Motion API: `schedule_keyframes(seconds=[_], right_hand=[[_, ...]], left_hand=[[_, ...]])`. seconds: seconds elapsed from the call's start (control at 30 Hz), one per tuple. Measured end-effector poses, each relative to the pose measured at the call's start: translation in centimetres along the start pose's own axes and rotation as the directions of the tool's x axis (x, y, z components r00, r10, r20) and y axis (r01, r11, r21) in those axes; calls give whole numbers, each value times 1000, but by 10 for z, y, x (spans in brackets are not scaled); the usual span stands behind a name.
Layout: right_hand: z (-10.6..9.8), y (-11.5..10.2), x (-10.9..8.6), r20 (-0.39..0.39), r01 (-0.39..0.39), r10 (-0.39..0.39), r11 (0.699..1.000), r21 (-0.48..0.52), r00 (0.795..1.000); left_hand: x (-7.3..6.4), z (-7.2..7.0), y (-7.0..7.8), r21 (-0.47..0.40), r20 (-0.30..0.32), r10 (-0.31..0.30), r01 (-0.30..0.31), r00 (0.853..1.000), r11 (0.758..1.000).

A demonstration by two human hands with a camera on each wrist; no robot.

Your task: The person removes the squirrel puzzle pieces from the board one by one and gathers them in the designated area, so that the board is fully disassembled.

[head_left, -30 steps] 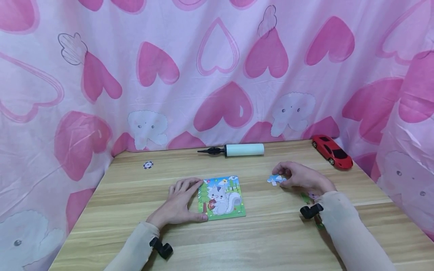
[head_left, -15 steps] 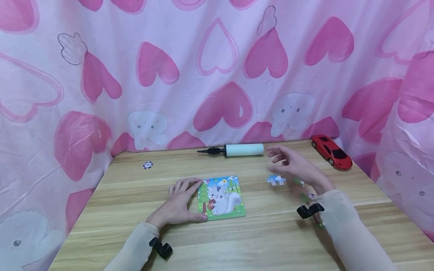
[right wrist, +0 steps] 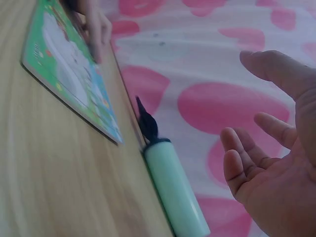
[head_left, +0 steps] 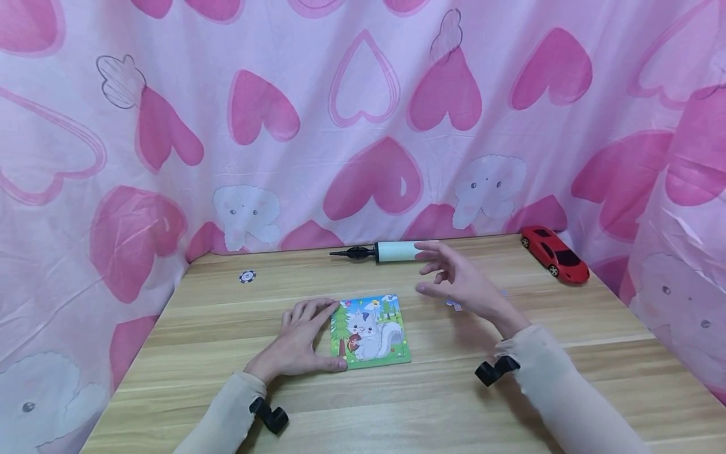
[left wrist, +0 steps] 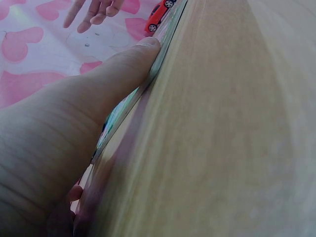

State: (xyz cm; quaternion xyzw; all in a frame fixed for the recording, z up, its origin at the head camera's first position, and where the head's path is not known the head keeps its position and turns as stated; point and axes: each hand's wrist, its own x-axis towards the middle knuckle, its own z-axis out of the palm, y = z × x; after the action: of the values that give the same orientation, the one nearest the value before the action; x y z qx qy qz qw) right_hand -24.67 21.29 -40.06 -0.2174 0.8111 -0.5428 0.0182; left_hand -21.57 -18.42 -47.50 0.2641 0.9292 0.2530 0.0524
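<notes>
A square squirrel jigsaw puzzle board [head_left: 371, 334] lies flat on the wooden table [head_left: 363, 410], picture side up. My left hand [head_left: 300, 340] holds it at its left edge, thumb at the front corner and index finger at the back corner. In the left wrist view the thumb [left wrist: 118, 66] lies along the board's edge. My right hand [head_left: 462, 284] hovers right of the board, fingers spread and loosely bent, holding nothing. Beneath it, mostly hidden, is a loose blue puzzle piece [head_left: 455, 305]. The right wrist view shows the bare palm [right wrist: 281, 197].
A hand pump [head_left: 391, 252] with a pale green barrel lies at the table's back edge, partly covered by my right fingertips in the head view. A red toy car [head_left: 556, 255] stands at the back right. At the back left lies a small round chip [head_left: 247, 277].
My right hand has let go of the blue puzzle piece, lifted and moved left toward the board. Its forearm now hides the other loose pieces. My left hand and the board stay put.
</notes>
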Motion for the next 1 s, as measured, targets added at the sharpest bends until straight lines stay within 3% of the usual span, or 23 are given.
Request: schedule_keyframes(seconds=[0.57, 1.0], right_hand=[[53, 6, 2, 138, -39, 34, 999, 37, 990], [87, 20, 0, 217, -72, 77, 997, -31, 973]], left_hand=[[1, -1, -1, 1, 4, -2, 2, 1000, 1000], [1, 0, -1, -7, 11, -13, 13, 1000, 1000]])
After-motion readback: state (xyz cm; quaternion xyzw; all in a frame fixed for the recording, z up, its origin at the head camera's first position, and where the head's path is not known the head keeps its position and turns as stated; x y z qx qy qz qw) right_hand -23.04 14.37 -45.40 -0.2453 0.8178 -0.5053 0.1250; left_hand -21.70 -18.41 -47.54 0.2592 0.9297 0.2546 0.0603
